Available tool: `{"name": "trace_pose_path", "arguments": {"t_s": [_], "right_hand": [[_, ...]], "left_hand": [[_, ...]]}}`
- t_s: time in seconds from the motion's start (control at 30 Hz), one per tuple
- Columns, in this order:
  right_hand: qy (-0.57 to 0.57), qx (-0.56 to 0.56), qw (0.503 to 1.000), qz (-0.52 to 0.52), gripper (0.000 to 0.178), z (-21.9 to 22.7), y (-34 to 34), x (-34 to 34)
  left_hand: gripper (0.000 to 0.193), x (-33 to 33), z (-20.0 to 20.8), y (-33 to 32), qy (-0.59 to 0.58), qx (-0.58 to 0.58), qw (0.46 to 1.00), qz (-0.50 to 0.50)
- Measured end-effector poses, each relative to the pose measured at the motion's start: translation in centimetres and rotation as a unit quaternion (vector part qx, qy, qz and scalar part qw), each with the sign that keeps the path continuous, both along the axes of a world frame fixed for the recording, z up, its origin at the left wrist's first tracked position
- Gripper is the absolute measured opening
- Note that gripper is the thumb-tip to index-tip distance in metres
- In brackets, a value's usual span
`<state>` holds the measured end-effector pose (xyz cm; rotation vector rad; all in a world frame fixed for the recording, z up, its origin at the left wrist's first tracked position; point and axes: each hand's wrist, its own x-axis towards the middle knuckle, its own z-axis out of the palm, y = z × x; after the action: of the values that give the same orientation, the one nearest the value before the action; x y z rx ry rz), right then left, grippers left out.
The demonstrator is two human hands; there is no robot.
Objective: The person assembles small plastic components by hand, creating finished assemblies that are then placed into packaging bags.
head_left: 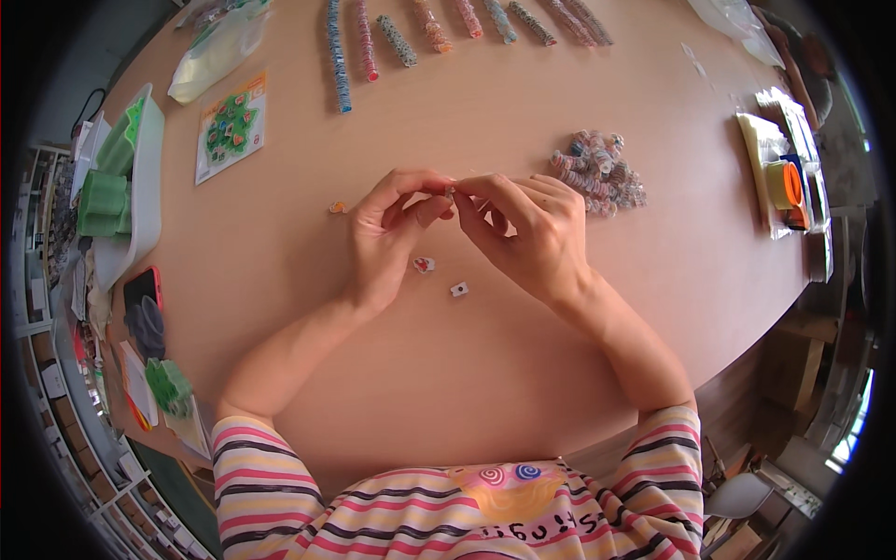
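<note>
Over the table (672,308): left hand (385,233) and right hand (534,230), fingertips together, pinching one tiny piece (450,194), largely hidden, kind unclear. Nearer the body: red-and-white piece (424,265); white piece with dark dot (458,289). Possible hazard: a slackened pinch dropping the tiny piece among them.

On the pale wood-grained tabletop (308,308) we observe slender patterned rods (338,65) along the far side, a tangled heap (602,177), an illustrated card (231,131), and small orange (338,208), red-and-white (425,265) and dotted white pieces (458,289).
</note>
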<state>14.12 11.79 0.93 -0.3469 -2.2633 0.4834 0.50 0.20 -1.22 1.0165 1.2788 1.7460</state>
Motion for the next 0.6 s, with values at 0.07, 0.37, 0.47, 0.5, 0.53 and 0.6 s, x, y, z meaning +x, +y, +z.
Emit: {"name": "trace_pose_path", "arguments": {"t_s": [0.07,0.37,0.47,0.5,0.53,0.6], "right_hand": [[-0.012,0.039,0.999,-0.003,0.014,0.14,-0.10,0.06],[-0.020,0.065,0.998,0.015,0.018,0.27,0.20,0.25],[-0.019,0.042,0.998,0.033,0.019,0.19,0.24,0.25],[-0.016,0.022,0.998,0.049,0.018,0.17,0.26,0.28],[-0.016,0.023,0.998,0.048,0.018,0.10,0.20,0.26],[0.012,0.003,0.997,0.073,0.018,0.11,-0.13,0.10]], "left_hand": [[0.016,0.04,-0.07,-0.09,-0.002,-0.017,1.000,0.003],[0.016,-0.20,-0.07,-0.13,0.002,0.002,0.999,-0.037],[0.016,-0.05,0.12,-0.19,-0.006,0.002,1.000,-0.029],[0.017,0.06,0.36,-0.08,0.000,-0.004,1.000,-0.016],[0.018,0.09,0.51,0.04,0.006,-0.009,1.000,-0.004],[0.018,-0.36,0.19,0.37,-0.027,-0.013,1.000,0.011]]}}
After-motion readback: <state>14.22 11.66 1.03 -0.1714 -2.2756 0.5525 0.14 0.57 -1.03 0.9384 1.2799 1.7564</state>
